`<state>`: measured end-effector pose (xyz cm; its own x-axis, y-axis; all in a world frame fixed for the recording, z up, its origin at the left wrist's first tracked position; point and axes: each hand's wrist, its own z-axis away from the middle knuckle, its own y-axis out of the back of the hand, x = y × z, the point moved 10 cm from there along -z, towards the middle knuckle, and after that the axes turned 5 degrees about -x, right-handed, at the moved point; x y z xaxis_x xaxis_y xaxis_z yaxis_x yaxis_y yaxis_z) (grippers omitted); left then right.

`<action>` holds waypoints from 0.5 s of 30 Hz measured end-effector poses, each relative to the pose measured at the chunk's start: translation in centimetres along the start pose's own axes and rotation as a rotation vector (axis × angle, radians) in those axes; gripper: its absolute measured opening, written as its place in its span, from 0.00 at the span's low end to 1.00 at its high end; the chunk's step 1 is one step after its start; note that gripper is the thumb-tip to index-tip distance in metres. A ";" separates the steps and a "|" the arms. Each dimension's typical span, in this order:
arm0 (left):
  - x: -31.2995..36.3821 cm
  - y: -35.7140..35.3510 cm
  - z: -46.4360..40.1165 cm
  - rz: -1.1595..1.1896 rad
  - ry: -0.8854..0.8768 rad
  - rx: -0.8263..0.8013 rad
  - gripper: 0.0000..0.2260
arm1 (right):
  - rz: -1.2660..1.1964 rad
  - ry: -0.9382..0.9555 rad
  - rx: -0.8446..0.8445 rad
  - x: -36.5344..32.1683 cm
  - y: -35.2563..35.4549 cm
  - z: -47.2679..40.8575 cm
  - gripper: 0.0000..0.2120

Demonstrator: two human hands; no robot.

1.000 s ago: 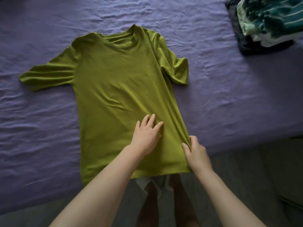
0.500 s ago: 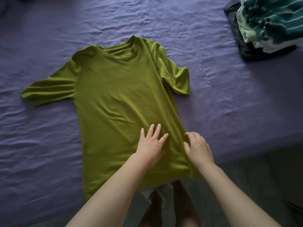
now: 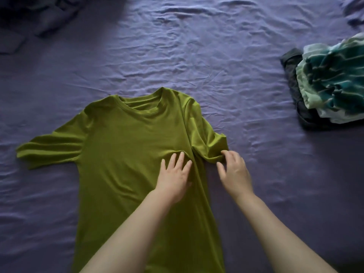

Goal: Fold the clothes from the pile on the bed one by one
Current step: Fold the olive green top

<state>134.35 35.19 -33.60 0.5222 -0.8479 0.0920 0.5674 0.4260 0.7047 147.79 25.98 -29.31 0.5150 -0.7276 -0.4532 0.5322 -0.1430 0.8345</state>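
Left hand (image 3: 174,177) flat on shirt (image 3: 126,154), right hand (image 3: 234,172) pinching sleeve (image 3: 208,143).
Cloth bunches ahead of left fingers; folding now could trap that crease.

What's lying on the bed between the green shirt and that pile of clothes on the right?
Nothing: the head view shows only bare, wrinkled purple sheet between the green shirt and the pile.

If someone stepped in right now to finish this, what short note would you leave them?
Left hand: flat, fingers spread, pressing the green T-shirt mid-chest.
Right hand: fingertips at the hem of the shirt's right sleeve, grip unclear.
Shirt lies face up and spread on the purple bed sheet; no fold made yet.
Left to do: fold it, then the clothes pile at the right.
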 end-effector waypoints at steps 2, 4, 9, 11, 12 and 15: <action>-1.0 2.9 -2.0 0.063 0.031 0.067 0.29 | -0.035 -0.028 0.059 0.7 1.3 -2.5 0.19; -2.3 5.5 -3.9 0.147 0.068 0.133 0.28 | -0.068 -0.044 0.017 0.9 1.2 -4.8 0.23; -4.4 11.3 -8.0 0.182 0.070 0.245 0.25 | -0.133 -0.043 -0.142 0.9 -0.6 -8.6 0.21; -4.9 14.0 -9.8 0.199 0.043 0.318 0.23 | -0.162 -0.024 0.006 1.3 1.3 -9.5 0.09; -5.2 15.4 -10.7 0.213 0.033 0.368 0.22 | -0.192 -0.033 0.089 1.9 2.3 -9.9 0.07; -5.7 18.3 -13.9 0.281 0.029 0.440 0.21 | -0.323 -0.036 0.210 3.3 4.7 -11.0 0.06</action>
<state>150.54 52.22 -31.04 0.6370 -0.7081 0.3046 0.0851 0.4573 0.8852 159.42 30.28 -30.37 0.3175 -0.6450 -0.6951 0.5121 -0.5003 0.6982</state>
